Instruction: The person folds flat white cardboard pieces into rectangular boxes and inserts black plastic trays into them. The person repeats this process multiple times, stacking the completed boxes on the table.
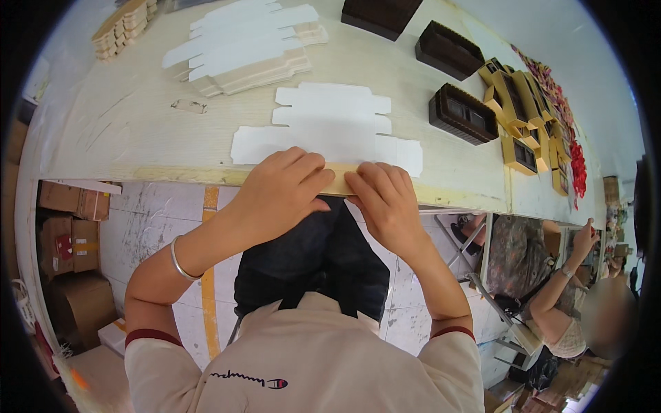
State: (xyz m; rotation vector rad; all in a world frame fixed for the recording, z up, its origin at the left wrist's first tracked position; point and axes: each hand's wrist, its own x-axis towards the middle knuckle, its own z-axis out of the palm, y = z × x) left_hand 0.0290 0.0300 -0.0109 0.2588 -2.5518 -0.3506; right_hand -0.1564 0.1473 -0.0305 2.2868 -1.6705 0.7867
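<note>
A flat white die-cut cardboard box blank [330, 127] lies on the pale wooden table [124, 124], its near flap reaching the table's front edge. My left hand [282, 189] and my right hand [385, 199] rest side by side on that near edge, fingers pressing down on the blank's tan folded strip [341, 180]. A silver bangle [180, 260] circles my left wrist. Both hands grip the flap at the table rim.
A stack of more flat blanks [241, 48] lies further back. Dark brown boxes [463, 113] and yellow windowed boxes [516, 110] stand at the right. Brown cartons [69, 234] sit under the table at left. Another person [551, 275] sits at the right.
</note>
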